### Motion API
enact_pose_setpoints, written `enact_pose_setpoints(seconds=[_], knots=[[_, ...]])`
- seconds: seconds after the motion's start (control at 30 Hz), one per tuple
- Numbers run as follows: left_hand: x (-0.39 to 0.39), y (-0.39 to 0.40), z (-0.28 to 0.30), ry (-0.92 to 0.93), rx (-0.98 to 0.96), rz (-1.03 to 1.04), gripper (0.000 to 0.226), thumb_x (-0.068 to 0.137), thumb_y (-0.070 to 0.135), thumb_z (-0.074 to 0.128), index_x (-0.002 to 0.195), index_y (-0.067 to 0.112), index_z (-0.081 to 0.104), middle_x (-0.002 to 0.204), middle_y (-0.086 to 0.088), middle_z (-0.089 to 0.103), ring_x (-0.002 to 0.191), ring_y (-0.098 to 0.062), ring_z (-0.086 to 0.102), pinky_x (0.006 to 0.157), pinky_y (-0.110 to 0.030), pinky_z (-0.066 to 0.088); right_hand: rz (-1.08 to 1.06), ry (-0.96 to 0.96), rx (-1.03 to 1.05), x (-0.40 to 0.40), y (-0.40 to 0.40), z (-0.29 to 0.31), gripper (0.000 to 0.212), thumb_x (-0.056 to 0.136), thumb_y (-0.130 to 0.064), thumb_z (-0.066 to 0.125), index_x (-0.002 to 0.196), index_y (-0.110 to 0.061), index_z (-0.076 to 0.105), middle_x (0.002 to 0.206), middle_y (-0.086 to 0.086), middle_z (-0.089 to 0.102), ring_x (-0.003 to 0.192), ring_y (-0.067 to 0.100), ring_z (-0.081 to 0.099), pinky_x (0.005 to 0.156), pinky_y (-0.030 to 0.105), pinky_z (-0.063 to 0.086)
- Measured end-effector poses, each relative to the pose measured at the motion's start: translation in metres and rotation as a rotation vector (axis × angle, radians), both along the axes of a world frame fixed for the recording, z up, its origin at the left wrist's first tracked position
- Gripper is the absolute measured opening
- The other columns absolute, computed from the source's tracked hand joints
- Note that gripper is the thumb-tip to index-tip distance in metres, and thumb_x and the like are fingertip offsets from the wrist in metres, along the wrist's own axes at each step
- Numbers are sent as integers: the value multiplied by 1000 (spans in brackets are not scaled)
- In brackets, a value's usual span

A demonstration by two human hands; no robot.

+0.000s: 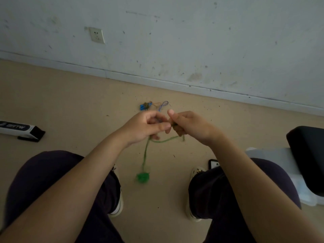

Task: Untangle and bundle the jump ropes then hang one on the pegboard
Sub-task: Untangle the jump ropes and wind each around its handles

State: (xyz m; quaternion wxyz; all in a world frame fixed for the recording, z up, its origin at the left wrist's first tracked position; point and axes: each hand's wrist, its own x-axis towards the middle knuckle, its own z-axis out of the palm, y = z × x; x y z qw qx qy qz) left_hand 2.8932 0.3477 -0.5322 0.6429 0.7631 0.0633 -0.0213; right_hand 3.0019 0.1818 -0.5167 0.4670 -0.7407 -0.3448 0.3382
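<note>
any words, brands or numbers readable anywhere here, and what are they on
"SMTW", or close to it; the letters are blurred and seen at an angle, so this reading is unsure: on the black and white box lying on the floor at left.
Wall socket: no readable marking.
Dark device by the right foot: nothing legible.

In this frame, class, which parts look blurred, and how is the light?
Head view: green handle dangling from the green rope is smeared by motion; both hands, left hand and right hand, slightly soft; light dim and even, no glare; wide-angle lens tilts the wall.
</note>
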Motion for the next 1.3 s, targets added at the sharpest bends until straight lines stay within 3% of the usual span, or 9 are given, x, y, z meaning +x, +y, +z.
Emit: enact_pose_setpoints(seconds=[0.13, 0.3, 0.57, 0.7, 0.87, 1.0, 1.13, 1.23, 1.3], knots=[[2, 6, 5, -31, 47, 143, 22, 94, 24, 64, 91, 2, 68, 55, 1, 45, 49, -7, 43, 63, -29, 56, 36, 102, 41, 3, -4, 3, 37, 104, -25, 45, 91, 0, 70, 56, -9, 36, 55, 10, 35, 66, 29, 39], [-2, 8, 11, -7, -130, 167, 20, 99, 18, 57, 82, 8, 61, 60, 2, 64, 53, -13, 60, 53, -25, 52, -1, 130, 87, 6, -8, 5, 27, 87, -30, 68, 83, -3, 69, 47, -10, 34, 44, 10, 29, 51, 25, 32], [-4, 12, 10, -49, -247, 97, 25, 79, 16, 80, 98, 14, 64, 77, -3, 74, 64, -15, 65, 63, -23, 53, -21, 317, 212, 2, -7, 4, 21, 101, -12, 48, 90, 0, 62, 57, -1, 44, 47, 11, 38, 52, 25, 37], [-4, 8, 9, -26, -307, 123, 40, 74, 15, 75, 111, 12, 59, 79, -6, 75, 61, -18, 68, 59, -27, 55, -9, 349, 184, 1, -3, 3, 37, 97, -22, 56, 110, 13, 57, 62, 0, 37, 50, 10, 24, 46, 26, 15], [-4, 9, 10, -17, -328, 108, 46, 74, 8, 76, 114, 14, 56, 87, -8, 77, 71, -18, 72, 65, -27, 57, -54, 234, 191, -1, -3, 5, 13, 90, -14, 65, 82, -5, 59, 52, -8, 43, 45, 7, 25, 45, 26, 15], [-1, 14, 7, -103, -1, 322, 30, 82, 1, 76, 100, 22, 64, 100, 5, 72, 95, -8, 67, 84, -24, 51, -157, 333, 252, 2, -5, 7, 22, 88, -12, 63, 74, -5, 48, 59, 4, 36, 45, 9, 24, 47, 26, 16], [-3, 7, 7, -163, -46, 263, 17, 79, 10, 82, 86, 20, 72, 81, 7, 75, 77, -5, 69, 74, -19, 55, -194, 351, 260, -3, -1, 4, 13, 92, -9, 61, 89, 2, 55, 59, 5, 36, 44, 9, 26, 46, 24, 18], [-1, -5, 1, -180, 27, 235, 17, 76, 9, 83, 84, 16, 71, 76, 5, 75, 71, -7, 70, 69, -20, 55, -176, 396, 272, -5, 2, 0, 27, 88, -19, 65, 71, -4, 51, 51, -1, 38, 42, 8, 24, 42, 22, 17], [1, -4, 3, -190, -14, 247, 12, 79, 10, 80, 81, 14, 70, 70, 1, 75, 65, -9, 70, 62, -22, 56, -153, 393, 261, -4, 2, 1, 34, 83, -28, 67, 77, 4, 55, 46, -5, 32, 41, 8, 21, 41, 22, 15]])
